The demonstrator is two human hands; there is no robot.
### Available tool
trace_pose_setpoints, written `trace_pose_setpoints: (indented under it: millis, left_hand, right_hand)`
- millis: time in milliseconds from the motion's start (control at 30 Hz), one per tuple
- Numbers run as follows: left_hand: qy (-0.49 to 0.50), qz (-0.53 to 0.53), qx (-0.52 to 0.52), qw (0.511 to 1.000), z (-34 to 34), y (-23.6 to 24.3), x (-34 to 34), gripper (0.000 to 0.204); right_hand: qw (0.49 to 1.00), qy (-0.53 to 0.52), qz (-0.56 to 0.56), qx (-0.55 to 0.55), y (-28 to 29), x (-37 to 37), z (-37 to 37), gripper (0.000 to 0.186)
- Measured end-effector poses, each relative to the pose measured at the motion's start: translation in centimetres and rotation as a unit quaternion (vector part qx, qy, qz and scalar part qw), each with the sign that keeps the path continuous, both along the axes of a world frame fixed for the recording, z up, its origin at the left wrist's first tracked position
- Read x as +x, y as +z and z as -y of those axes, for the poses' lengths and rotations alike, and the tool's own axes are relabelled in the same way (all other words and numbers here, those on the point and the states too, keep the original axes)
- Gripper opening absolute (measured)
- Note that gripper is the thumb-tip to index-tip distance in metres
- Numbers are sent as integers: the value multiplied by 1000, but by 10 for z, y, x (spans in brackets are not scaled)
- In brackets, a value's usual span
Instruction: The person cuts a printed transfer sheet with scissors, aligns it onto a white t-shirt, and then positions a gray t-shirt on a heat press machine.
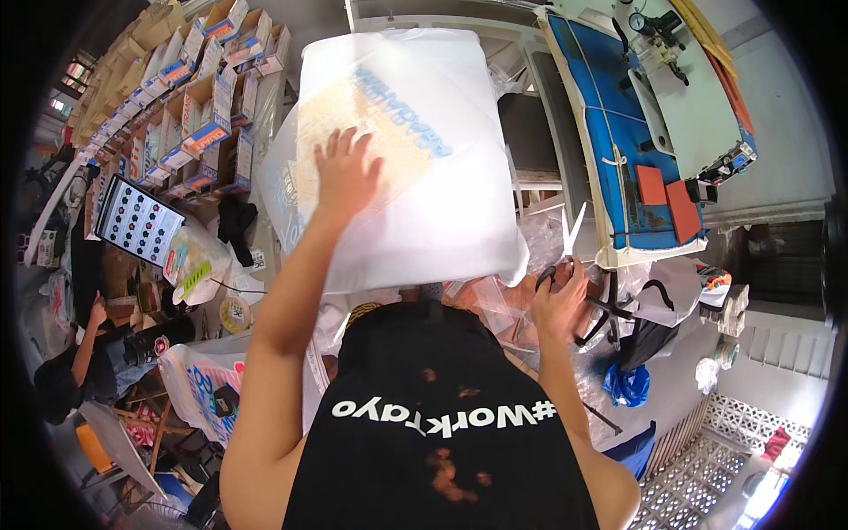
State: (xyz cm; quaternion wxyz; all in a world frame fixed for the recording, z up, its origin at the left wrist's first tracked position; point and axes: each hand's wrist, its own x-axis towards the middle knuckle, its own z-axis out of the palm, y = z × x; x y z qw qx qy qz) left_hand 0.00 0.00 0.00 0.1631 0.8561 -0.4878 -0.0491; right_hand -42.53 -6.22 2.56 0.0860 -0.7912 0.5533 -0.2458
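A large white wrapped bundle [442, 221], its cover looking like thin plastic, lies in front of me. A tan patch with blue lettering [402, 146] shows on its upper side. My left hand [346, 177] rests on the bundle with its fingers spread, over the edge of the tan patch. Beyond the bundle's near right corner, my right hand [560, 300] grips a pair of scissors [574, 231] by the black handles. The silver blades stand apart and point away from me.
Cardboard bins [208, 115] fill the left side, with a tablet [139, 219] showing rows of dark round pictures below them. At right stands a blue-topped table [587, 79] with a pressure gauge [649, 25] and red pads [667, 205]. Another person [79, 371] is at far left.
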Motion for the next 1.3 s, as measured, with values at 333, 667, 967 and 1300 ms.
trace_pose_setpoints:
  millis: [333, 667, 967, 1300]
  left_hand:
    - [-212, 60, -48, 974, -24, 9, 50, 60]
    - [-238, -48, -184, 952, -26, 3, -51, 33]
    - [-210, -28, -220, 952, -16, -3, -60, 16]
    - [-205, -34, -223, 952, -15, -3, -60, 14]
  right_hand:
    - [616, 133, 360, 688, -19, 85, -41, 54]
    - [669, 93, 359, 644, -7, 137, -51, 57]
    - [684, 101, 344, 636, -5, 146, -43, 57]
    - [701, 108, 325, 626, -3, 152, -39, 49]
